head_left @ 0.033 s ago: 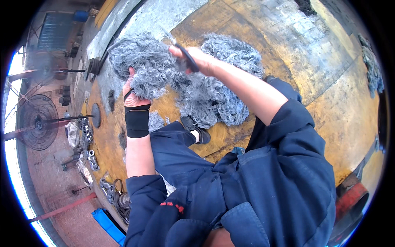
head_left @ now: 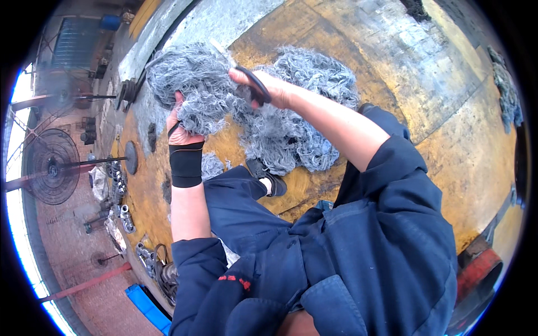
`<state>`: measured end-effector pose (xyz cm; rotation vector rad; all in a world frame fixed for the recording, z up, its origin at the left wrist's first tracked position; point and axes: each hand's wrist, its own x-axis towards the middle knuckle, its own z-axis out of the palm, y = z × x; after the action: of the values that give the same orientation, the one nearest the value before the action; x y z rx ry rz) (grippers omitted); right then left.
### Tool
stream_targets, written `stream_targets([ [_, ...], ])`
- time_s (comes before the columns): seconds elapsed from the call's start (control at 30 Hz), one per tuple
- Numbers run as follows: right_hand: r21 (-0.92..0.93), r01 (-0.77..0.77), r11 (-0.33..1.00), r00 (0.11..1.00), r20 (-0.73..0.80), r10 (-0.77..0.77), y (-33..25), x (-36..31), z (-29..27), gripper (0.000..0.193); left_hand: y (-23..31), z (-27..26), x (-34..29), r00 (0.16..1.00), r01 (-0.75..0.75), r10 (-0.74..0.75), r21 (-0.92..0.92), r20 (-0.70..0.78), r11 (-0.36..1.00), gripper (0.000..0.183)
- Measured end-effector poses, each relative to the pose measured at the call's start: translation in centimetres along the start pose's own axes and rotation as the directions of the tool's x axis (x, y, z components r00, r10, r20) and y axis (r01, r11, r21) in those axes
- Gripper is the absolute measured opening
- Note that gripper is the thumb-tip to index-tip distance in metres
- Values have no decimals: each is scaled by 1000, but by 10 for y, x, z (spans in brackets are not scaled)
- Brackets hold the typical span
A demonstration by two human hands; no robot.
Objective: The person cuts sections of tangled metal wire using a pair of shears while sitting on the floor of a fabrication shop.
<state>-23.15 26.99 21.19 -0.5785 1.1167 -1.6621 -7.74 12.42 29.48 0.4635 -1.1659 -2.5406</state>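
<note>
A bulky tangle of grey fibre (head_left: 193, 78) rests in my left hand (head_left: 180, 120), whose thumb presses against its side; a black wrist support (head_left: 186, 165) covers that wrist. My right hand (head_left: 269, 88) is closed on scissors (head_left: 258, 84). Their black handle loops round the fingers, and the pale blades point up and left at the right edge of the tangle. Below and to the right, a larger heap of grey fibre (head_left: 302, 123) lies on the floor between my legs. Some strands seem to run between the held tangle and the heap.
A small grey tuft (head_left: 212, 166) lies beside my left leg. My shoe (head_left: 274, 183) touches the heap's near edge. Stained yellow-brown floor sheets (head_left: 386, 73) spread around. Pedestal fans (head_left: 51, 166) and metal parts (head_left: 126, 218) stand at left. More grey fibre (head_left: 507, 95) lies far right.
My right hand has shifted slightly, and the scissors have turned a little, with their blades sitting a bit further left and lower. The left hand and tangle are nearly still.
</note>
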Motion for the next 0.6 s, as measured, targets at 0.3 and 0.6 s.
stream_targets([
  [0.3, -37, -155, 987, 956, -258, 141, -2, 4, -29, 20, 88, -106, -21, 897, -139, 288, 405, -336, 904, 45],
  [0.6, -310, -22, 950, 902, -416, -115, 11, 14, -51, 17, 153, -276, -98, 836, -156, 391, 519, -384, 841, 47],
])
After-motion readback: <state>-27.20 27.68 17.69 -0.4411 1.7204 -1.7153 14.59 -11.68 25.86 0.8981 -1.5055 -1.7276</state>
